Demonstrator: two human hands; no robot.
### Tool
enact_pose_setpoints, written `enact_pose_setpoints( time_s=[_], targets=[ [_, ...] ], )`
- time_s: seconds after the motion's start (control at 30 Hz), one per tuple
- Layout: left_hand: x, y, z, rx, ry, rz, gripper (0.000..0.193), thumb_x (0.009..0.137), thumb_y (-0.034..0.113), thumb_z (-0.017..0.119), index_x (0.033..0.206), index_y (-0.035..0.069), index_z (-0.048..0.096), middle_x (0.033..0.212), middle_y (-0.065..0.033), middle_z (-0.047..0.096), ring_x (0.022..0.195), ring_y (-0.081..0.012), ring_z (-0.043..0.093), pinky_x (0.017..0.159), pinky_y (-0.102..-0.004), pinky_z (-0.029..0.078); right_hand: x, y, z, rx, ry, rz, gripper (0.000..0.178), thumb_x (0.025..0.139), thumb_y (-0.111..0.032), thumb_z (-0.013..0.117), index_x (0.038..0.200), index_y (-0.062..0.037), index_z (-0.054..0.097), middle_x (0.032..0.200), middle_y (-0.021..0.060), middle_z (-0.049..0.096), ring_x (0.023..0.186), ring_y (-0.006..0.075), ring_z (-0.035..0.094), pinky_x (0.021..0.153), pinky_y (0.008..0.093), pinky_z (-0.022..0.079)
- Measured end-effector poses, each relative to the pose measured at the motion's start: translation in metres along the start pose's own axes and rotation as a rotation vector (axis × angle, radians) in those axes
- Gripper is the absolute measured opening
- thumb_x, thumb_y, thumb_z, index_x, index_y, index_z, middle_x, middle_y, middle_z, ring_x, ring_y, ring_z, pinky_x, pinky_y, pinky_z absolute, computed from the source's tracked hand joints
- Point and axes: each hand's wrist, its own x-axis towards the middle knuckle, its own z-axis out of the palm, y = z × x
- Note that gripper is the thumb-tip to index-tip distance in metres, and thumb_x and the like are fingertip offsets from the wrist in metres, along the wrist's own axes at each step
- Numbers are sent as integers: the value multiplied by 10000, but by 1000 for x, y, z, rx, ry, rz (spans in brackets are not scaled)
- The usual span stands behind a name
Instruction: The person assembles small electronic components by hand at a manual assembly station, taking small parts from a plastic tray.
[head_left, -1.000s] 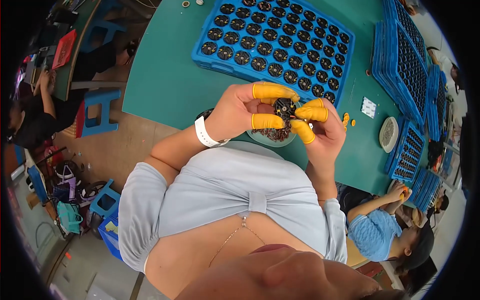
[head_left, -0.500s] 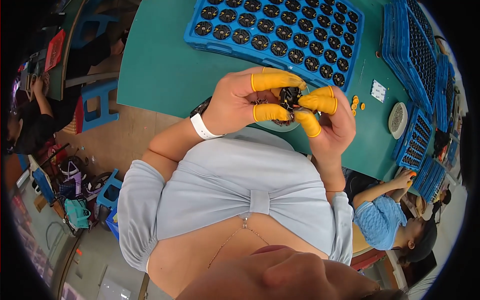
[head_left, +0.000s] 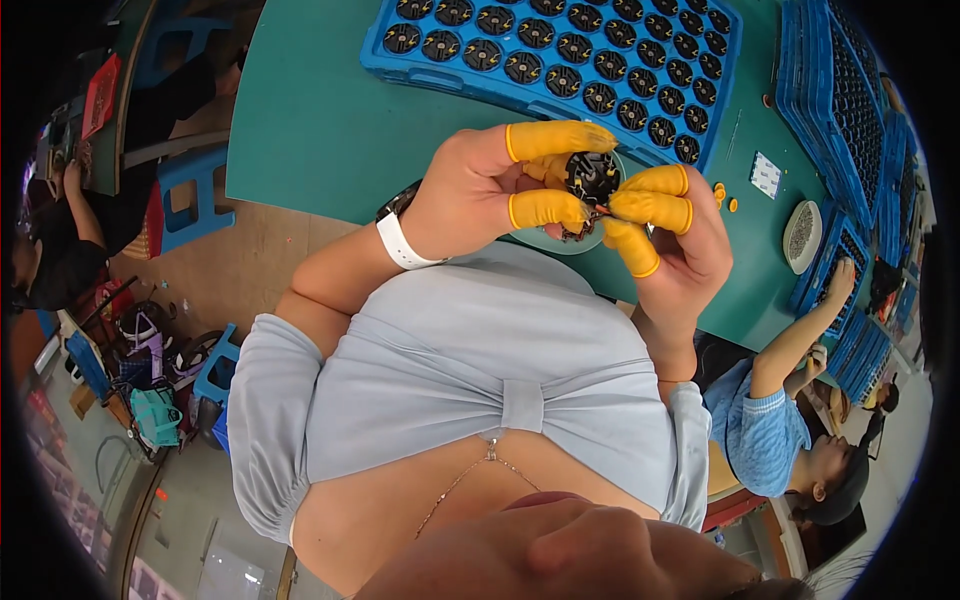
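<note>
My left hand (head_left: 478, 188), in yellow finger cots and wearing a white wristband, grips a round black plastic part (head_left: 592, 174) between thumb and fingers. Small yellow pieces show on the part's open face, which is tilted up. My right hand (head_left: 684, 232), also in yellow finger cots, pinches at the part's lower right edge. Whatever is between those fingertips is tiny and mostly covered; a bit of red shows there. Below both hands sits a pale round dish (head_left: 572, 247) with small brownish pieces, largely hidden by my fingers.
A blue tray (head_left: 440, 78) of similar black parts lies beyond my hands on the green table (head_left: 310, 130). Rightward are loose yellow finger cots (head_left: 733, 205), a white label card (head_left: 766, 175), an oval bowl (head_left: 802, 238) and stacked blue trays (head_left: 815, 110). A co-worker (head_left: 765, 415) sits at right.
The black part has turned in my left hand, so its face with the yellow pieces shows more. My right hand stays at its edge. The co-worker's arm has reached out to a blue tray.
</note>
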Motion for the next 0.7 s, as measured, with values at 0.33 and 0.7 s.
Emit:
enact_pose_setpoints(
  time_s=[0.33, 0.7],
  targets=[
    [0, 1, -1, 23, -42, 14, 493, 813, 15, 654, 1271, 12, 473, 1009, -114, 619, 802, -163, 619, 619, -250, 535, 2, -5, 0, -32, 10, 67, 220, 648, 29, 728, 862, 6, 681, 811, 95, 586, 697, 170, 546, 584, 237, 433],
    [1, 1, -2, 9, -51, -4, 486, 804, 2, 653, 1260, 5, 484, 971, -112, 620, 778, -167, 619, 604, -251, 527, 7, 0, -5, -74, -47, -30, 231, 633, 10, 742, 856, -2, 685, 788, 99, 588, 721, 192, 547, 592, 261, 433]
  ],
)
